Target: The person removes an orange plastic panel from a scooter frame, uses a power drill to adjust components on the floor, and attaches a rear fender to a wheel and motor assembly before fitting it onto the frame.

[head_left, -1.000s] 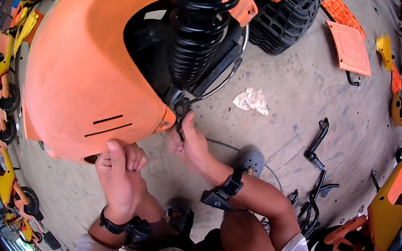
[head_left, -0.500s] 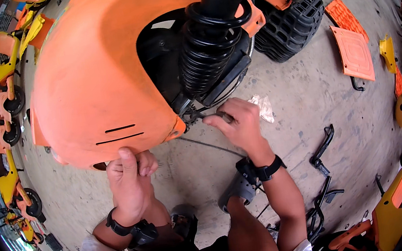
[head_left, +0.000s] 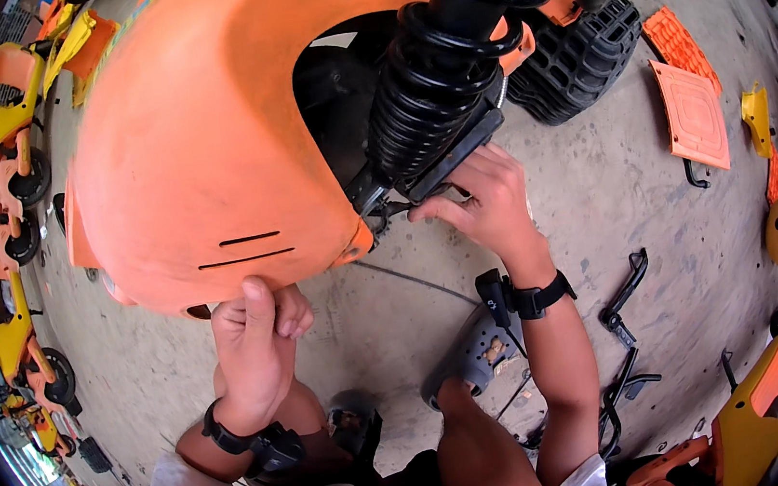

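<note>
A large rounded orange body panel (head_left: 176, 172) with two narrow slots fills the upper left, tilted over the floor. My left hand (head_left: 255, 342) is closed at its lower edge, thumb against the panel and fingers curled. To the right of the panel's opening stands a black coil-spring shock absorber (head_left: 431, 68). My right hand (head_left: 491, 201) reaches below the shock absorber, beside a black bar (head_left: 451, 158) and the panel's lower right corner. Its thumb and fingers are closed around a spot among dark cables (head_left: 385, 211); what they hold is hidden.
A black knobbly tyre (head_left: 575, 60) stands beyond. Orange flat panels (head_left: 692, 113) and a yellow piece (head_left: 757, 120) lie on the concrete floor at right. Black bent brackets (head_left: 624, 297) lie nearer. Yellow-orange vehicles (head_left: 15, 318) line the left; another (head_left: 768, 400) is at lower right.
The panel and shock absorber sit slightly farther right and lower in view. My right hand has shifted right and up, its fingers now behind the black bar. My left hand keeps to the panel's edge.
</note>
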The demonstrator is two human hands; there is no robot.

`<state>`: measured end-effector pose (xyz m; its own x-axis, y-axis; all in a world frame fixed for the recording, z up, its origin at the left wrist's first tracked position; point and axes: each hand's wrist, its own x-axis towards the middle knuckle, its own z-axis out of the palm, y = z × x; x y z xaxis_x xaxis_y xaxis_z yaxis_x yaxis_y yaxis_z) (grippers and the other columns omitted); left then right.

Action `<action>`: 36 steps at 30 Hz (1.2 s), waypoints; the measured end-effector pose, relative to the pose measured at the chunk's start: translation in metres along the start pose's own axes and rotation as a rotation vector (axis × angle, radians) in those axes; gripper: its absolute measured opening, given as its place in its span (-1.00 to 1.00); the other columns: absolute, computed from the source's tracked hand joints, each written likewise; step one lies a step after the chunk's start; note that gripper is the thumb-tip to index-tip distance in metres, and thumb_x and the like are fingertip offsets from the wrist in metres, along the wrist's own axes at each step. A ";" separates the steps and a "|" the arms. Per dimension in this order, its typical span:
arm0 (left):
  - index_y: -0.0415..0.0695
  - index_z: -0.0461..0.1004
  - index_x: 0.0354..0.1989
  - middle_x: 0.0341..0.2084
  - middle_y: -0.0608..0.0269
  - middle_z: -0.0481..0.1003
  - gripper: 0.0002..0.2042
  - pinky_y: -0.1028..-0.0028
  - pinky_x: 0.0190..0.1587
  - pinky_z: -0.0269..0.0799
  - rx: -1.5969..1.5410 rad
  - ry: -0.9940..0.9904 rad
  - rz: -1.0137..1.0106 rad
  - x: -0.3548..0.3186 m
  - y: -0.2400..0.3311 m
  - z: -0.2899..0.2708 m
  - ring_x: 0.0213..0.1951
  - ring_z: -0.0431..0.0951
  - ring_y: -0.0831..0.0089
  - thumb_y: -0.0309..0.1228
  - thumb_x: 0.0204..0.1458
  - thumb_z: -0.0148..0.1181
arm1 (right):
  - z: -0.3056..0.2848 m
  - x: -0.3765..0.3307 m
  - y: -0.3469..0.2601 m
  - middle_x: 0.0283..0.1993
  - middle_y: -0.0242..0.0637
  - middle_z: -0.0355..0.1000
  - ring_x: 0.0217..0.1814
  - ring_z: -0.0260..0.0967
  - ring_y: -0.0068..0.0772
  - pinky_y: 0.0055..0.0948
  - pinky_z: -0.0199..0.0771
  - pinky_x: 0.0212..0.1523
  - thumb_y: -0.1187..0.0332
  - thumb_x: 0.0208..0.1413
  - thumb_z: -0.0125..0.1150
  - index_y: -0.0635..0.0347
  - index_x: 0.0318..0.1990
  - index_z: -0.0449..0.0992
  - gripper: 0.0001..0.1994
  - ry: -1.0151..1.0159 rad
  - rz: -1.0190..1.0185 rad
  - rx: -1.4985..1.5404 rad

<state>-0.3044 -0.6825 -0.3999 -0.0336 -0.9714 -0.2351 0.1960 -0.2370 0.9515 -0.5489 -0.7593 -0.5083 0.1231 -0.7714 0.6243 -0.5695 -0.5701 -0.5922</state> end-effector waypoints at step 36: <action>-0.17 0.27 -0.53 -0.74 0.40 0.13 -0.56 0.56 -0.54 0.05 0.047 -0.032 0.072 0.004 -0.003 -0.002 -0.63 0.09 0.60 -0.09 0.30 -0.21 | 0.005 -0.011 0.002 -0.68 -0.31 0.25 -0.56 0.27 -0.23 -0.35 0.24 -0.53 0.05 -0.37 0.48 0.19 -0.70 0.39 -0.57 -0.047 0.056 0.009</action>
<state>-0.3037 -0.6855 -0.4041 -0.0526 -0.9857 -0.1603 0.1525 -0.1665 0.9742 -0.5475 -0.7533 -0.5182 0.1291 -0.8145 0.5656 -0.5692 -0.5279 -0.6303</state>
